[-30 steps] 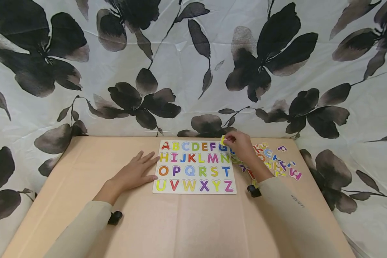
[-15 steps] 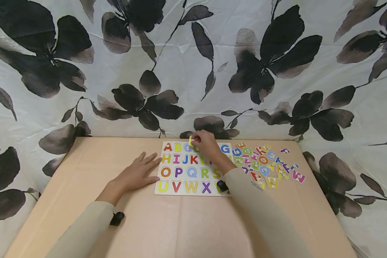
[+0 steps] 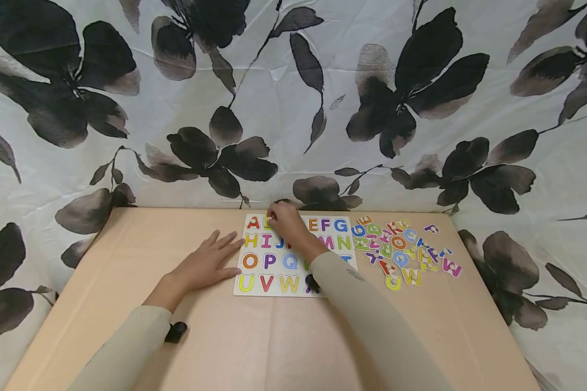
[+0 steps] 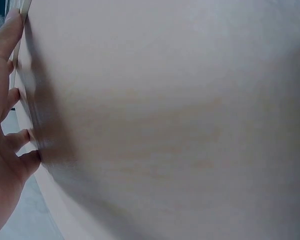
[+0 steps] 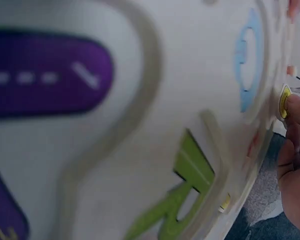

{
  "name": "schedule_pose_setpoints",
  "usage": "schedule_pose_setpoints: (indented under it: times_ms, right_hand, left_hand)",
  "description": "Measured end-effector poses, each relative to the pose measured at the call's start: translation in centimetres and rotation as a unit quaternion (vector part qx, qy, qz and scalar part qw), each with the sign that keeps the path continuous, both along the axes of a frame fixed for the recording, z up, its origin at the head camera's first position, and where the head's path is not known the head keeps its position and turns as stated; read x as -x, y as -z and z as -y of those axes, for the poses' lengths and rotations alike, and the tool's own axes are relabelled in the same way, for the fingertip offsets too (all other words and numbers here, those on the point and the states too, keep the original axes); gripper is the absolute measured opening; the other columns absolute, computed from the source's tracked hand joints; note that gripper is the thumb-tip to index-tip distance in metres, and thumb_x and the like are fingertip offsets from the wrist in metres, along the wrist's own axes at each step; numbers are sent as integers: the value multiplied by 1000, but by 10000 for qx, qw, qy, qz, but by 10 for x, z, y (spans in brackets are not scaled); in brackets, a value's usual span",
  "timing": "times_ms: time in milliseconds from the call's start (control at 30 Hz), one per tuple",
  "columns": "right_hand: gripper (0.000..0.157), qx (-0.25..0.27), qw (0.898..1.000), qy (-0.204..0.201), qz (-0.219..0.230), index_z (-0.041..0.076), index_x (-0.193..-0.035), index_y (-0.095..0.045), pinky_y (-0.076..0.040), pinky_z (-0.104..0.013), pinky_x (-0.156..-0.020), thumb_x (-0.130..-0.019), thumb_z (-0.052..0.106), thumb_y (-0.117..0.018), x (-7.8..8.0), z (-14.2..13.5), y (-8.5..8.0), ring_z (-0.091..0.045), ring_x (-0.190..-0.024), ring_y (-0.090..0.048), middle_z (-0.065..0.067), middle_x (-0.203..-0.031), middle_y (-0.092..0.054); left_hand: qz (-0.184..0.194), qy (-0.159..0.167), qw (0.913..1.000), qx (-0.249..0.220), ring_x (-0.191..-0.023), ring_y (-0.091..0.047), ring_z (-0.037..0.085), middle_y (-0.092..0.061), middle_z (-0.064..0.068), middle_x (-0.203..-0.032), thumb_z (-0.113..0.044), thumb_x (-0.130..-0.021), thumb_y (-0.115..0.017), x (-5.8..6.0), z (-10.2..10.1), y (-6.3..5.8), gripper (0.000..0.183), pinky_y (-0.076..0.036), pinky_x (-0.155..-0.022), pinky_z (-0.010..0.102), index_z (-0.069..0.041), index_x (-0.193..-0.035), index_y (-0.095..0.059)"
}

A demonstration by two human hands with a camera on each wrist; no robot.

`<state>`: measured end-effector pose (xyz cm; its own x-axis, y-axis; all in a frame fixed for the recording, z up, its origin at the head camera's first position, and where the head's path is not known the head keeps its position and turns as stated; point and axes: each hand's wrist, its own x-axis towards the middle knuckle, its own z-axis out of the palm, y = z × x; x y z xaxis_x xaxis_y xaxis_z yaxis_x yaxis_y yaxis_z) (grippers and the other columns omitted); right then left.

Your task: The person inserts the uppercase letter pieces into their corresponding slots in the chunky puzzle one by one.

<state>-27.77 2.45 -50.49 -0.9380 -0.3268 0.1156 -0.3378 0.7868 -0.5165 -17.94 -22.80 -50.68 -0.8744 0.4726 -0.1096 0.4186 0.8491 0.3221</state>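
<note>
A white alphabet puzzle board [image 3: 274, 294] lies on the table with rows of coloured letters from A to Z. My right hand [image 3: 291, 225] is at the board's top row, over the B to D area, its forearm crossing the rows below. In the right wrist view, thumb and fingers pinch a small yellow letter piece [image 5: 285, 102]; which letter it is cannot be made out. My left hand [image 3: 203, 262] rests spread on the table, its fingertips and thumb touching the board's left edge. The left wrist view shows those fingers [image 4: 20, 140] extended.
Several loose letter pieces [image 3: 399, 258] lie in a scattered pile just right of the board. The tan table [image 3: 254, 342] ends a little behind the board, where a floral cloth [image 3: 303, 125] hangs.
My right hand has moved left along the top row, from near the G to around the B, carrying the yellow letter piece. The left hand has stayed at the board's left edge.
</note>
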Motion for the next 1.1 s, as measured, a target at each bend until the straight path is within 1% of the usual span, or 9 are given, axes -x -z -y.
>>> schedule_pose_setpoints:
  times_ms: [200,333,500,667,833,967,1100]
  right_hand:
    - [7,-76,9999,55,143,13,-101,-70,-48,-24,-73,-98,18,-72,1,2,3,-14,-85,-55,0,-93,-59]
    - [8,-152,9994,118,286,14,-103,-72,-50,-23,-75,-99,21,-72,2,3,3,-15,-87,-55,0,-94,-59]
    - [12,-266,9987,42,425,14,-108,-74,-53,-24,-81,-99,21,-71,1,6,2,-15,-90,-56,-1,-99,-61]
    - [18,-289,9985,4,456,13,-115,-75,-54,-26,-83,-100,21,-71,0,5,2,-16,-91,-56,-2,-101,-62]
    - [26,-55,9985,132,532,13,-122,-72,-54,-26,-82,-99,24,-72,-2,-3,-1,-16,-91,-57,-2,-101,-61]
    - [23,289,9983,204,463,13,-120,-72,-57,-27,-84,-99,22,-72,-8,-18,-10,-17,-93,-58,-2,-102,-63]
    - [21,580,9973,185,405,12,-118,-73,-57,-28,-85,-98,20,-73,-16,-41,-13,-17,-93,-58,-1,-102,-64]
  left_hand:
    - [-20,17,10000,-6,-156,-16,52,-29,8,-171,-59,-92,-69,2,-1,2,83,-29,-118,71,-26,-161,-38]
    - [-55,32,10000,-4,-156,-16,52,-28,8,-171,-60,-92,-68,3,-1,3,83,-28,-119,71,-26,-162,-38]
    - [-51,27,10000,9,-156,-16,52,-28,7,-171,-60,-93,-68,3,0,4,83,-28,-120,71,-26,-162,-38]
    - [-42,38,10000,16,-156,-15,52,-28,7,-171,-61,-93,-68,2,1,5,83,-27,-120,71,-27,-162,-37]
    - [-14,22,10000,74,-156,-15,52,-27,7,-171,-61,-93,-68,2,0,3,84,-28,-119,71,-27,-162,-36]
    - [38,0,10000,90,-156,-15,52,-27,7,-171,-60,-93,-68,3,-2,0,84,-29,-118,72,-27,-162,-36]
    - [84,-19,9999,72,-156,-14,51,-27,7,-171,-59,-93,-69,2,-3,0,84,-29,-119,71,-27,-162,-36]
